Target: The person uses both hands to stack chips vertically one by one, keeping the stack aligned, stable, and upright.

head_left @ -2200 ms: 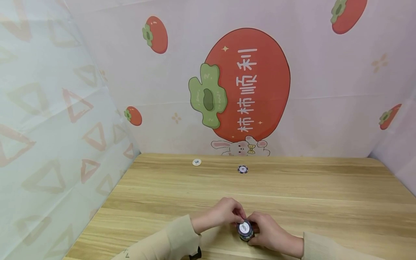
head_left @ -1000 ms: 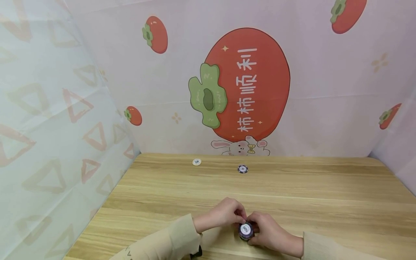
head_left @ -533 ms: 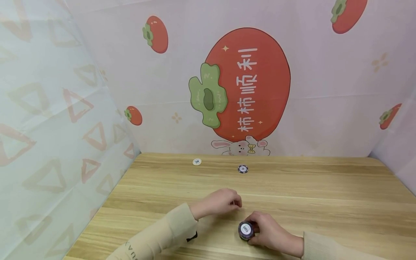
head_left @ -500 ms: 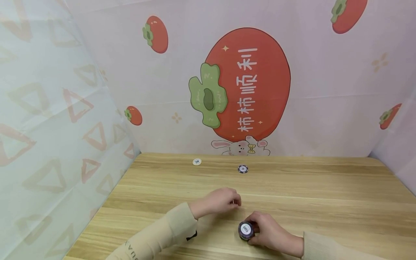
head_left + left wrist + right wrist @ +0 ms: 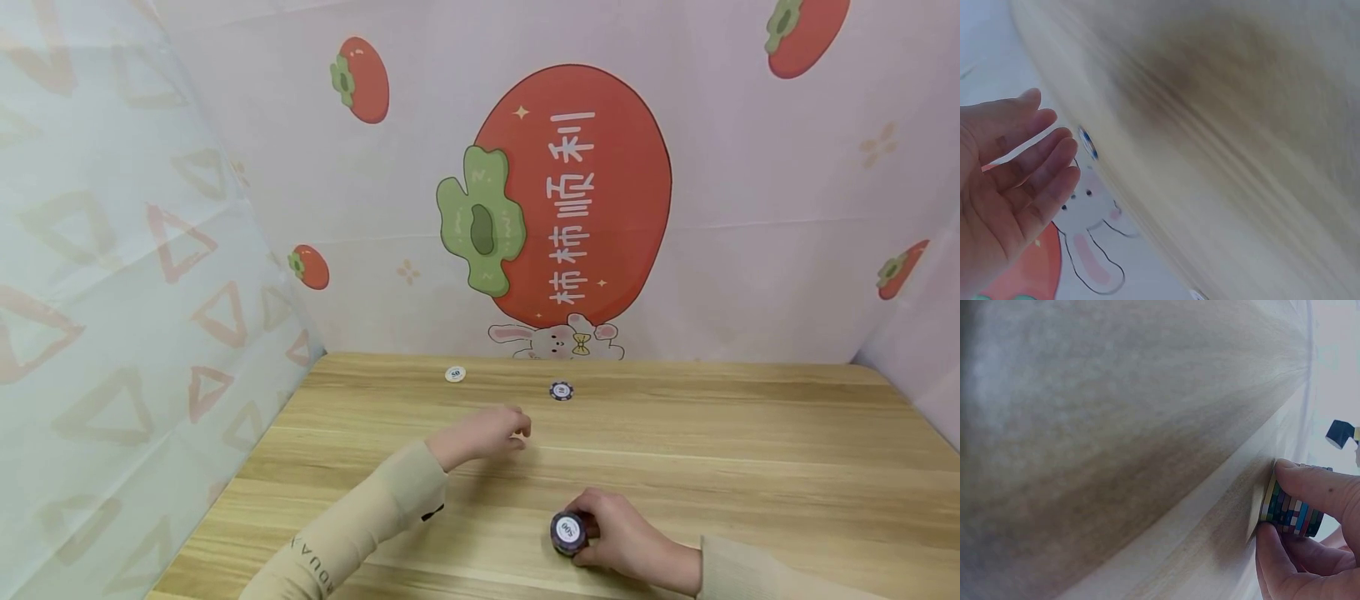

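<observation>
A stack of poker chips (image 5: 568,533) stands on the wooden table near its front, with a dark chip marked 500 on top. My right hand (image 5: 622,537) holds it from the right side, thumb and fingers around it. Chip edges in several colours show between those fingers in the right wrist view, where the stack (image 5: 1291,512) sits right at the table surface. My left hand (image 5: 483,435) is over the middle of the table with loosely bent fingers and nothing in it. Beyond it lies a dark chip marked 10 (image 5: 561,391).
A pale chip marked 50 (image 5: 455,374) lies flat near the table's back edge. A printed cloth (image 5: 720,250) with persimmons and a rabbit hangs behind the table (image 5: 750,467), and another (image 5: 112,275) with triangles hangs on the left.
My left hand has let go of the chip stack and moved away, back and to the left. My right hand keeps holding the stack in the same place.
</observation>
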Demonstrator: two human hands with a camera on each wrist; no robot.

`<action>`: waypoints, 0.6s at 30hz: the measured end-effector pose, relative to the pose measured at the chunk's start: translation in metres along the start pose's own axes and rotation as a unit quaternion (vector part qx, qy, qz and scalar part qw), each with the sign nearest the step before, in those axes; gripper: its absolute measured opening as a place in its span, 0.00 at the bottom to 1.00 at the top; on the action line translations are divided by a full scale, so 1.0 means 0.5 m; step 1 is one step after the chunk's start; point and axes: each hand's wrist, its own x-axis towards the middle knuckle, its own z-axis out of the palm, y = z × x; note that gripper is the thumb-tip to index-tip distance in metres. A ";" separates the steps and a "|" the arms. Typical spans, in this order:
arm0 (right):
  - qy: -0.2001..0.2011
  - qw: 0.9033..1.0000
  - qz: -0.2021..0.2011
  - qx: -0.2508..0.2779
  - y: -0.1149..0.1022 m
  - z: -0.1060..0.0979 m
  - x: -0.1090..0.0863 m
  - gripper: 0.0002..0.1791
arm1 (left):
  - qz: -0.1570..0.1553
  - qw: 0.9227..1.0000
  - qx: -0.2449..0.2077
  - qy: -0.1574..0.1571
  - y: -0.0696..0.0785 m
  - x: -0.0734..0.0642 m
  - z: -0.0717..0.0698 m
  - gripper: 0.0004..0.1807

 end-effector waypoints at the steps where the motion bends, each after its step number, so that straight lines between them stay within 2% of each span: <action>1: 0.000 1.000 -0.001 0.000 0.000 0.000 0.000 0.22 | -0.008 1.000 -0.001 -0.003 -0.006 0.002 0.000 0.07; 12: -0.005 1.000 0.001 0.007 0.000 0.000 0.000 0.22 | -0.056 0.998 0.000 0.003 -0.068 0.018 -0.001 0.06; 18: -0.005 1.000 -0.001 0.007 0.000 -0.001 0.000 0.22 | -0.071 0.997 -0.010 0.038 -0.103 0.025 -0.008 0.07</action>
